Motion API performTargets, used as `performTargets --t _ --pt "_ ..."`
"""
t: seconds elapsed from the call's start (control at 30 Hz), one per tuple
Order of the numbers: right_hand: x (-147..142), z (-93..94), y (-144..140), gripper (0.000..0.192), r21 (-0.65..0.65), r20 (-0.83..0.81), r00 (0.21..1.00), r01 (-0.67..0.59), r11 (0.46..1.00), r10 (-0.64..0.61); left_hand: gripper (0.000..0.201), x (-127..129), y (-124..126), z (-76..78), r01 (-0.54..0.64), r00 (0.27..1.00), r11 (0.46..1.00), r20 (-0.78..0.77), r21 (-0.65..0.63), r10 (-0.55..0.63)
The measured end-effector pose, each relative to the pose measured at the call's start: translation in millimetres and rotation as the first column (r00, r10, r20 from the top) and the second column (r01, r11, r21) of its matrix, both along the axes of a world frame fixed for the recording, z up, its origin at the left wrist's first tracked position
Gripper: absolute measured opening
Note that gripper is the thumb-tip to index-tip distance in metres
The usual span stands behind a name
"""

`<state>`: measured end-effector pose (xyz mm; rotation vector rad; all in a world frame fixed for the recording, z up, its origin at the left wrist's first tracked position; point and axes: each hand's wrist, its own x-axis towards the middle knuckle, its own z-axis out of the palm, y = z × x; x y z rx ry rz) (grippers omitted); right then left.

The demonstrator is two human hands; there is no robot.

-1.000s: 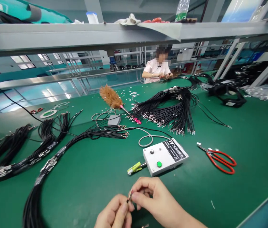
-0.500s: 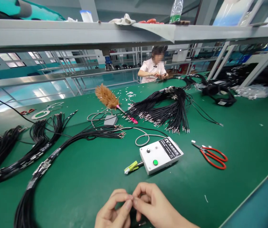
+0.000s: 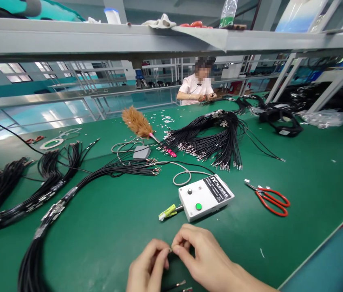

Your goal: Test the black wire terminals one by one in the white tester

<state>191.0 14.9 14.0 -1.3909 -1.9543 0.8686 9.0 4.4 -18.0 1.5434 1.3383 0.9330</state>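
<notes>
My left hand (image 3: 150, 265) and my right hand (image 3: 197, 251) meet low in the view, just in front of the white box. Each pinches with thumb and forefinger at the thin wire ends (image 3: 170, 250) of a cable; only a tiny bit shows between the fingertips. Below them, a black cable (image 3: 171, 287) with bare metal tips lies partly hidden by the hands. The white box (image 3: 202, 196) has a knob, a green button (image 3: 198, 207) and a yellow-green clip (image 3: 168, 212) on its left side.
Red-handled scissors (image 3: 271, 200) lie to the right. Black cable bundles (image 3: 57, 209) run along the left, and another cable bundle (image 3: 208, 138) lies behind the box. A duster (image 3: 136, 121) and grey pedal (image 3: 141, 152) are farther back. A co-worker (image 3: 196, 87) sits across the table under a shelf (image 3: 98, 40).
Both hands have shifted slightly right, the right one also up, and their fingertips have drawn slightly apart. Metal cable tips below them show more clearly. The box and scissors stay put.
</notes>
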Motion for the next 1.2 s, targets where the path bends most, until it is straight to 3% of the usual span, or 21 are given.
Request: performTargets --t 0.1,0.2,0.23,0.33,0.4,0.5,0.6,0.8,0.97,1.2 --pt "3 1.6 4 0.012 0.254 0.177 0.984 -0.059 0.965 0.014 0.049 -1 10 12.1 -0.031 0.983 0.958 0.163 -0.284 0.08" --pt "-3 3.3 8 0.01 0.407 0.354 0.935 -0.192 0.893 0.04 0.053 -2 15 18.8 0.022 0.975 0.931 0.212 -0.365 0.06" --pt "-5 2.8 10 0.004 0.439 0.412 0.91 -0.251 0.863 0.054 0.053 -2 16 19.2 0.036 0.977 0.932 0.208 -0.36 0.042" --pt "-10 0.0 17 0.019 0.505 0.534 0.842 -0.389 0.77 0.076 0.049 -4 17 18.2 0.065 0.994 0.97 0.105 -0.232 -0.042" --pt "-7 -0.2 23 0.02 0.531 0.546 0.836 -0.398 0.748 0.057 0.045 -7 20 18.0 0.048 0.999 0.991 0.024 -0.124 -0.046" --pt "0 2.9 39 0.016 0.555 0.569 0.821 -0.335 0.761 -0.053 0.044 -11 29 20.2 -0.018 0.998 0.985 0.063 -0.171 0.029" --pt "0 2.7 55 0.015 0.533 0.653 0.747 -0.336 0.777 -0.125 0.046 -12 41 22.6 -0.035 0.987 0.963 0.144 -0.266 0.075" --pt "-11 -5.8 67 0.006 0.459 0.741 0.664 -0.39 0.798 -0.102 0.043 -14 56 22.6 -0.02 0.979 0.951 0.187 -0.31 0.082" --pt "-13 -1.7 76 0.02 0.4 0.774 0.631 -0.417 0.816 -0.057 0.038 -14 65 20.6 -0.033 0.979 0.948 0.181 -0.318 0.095" --pt "-15 0.7 81 0.02 0.343 0.788 0.615 -0.409 0.846 -0.022 0.033 -8 77 16.7 -0.049 0.986 0.952 0.136 -0.302 0.094"
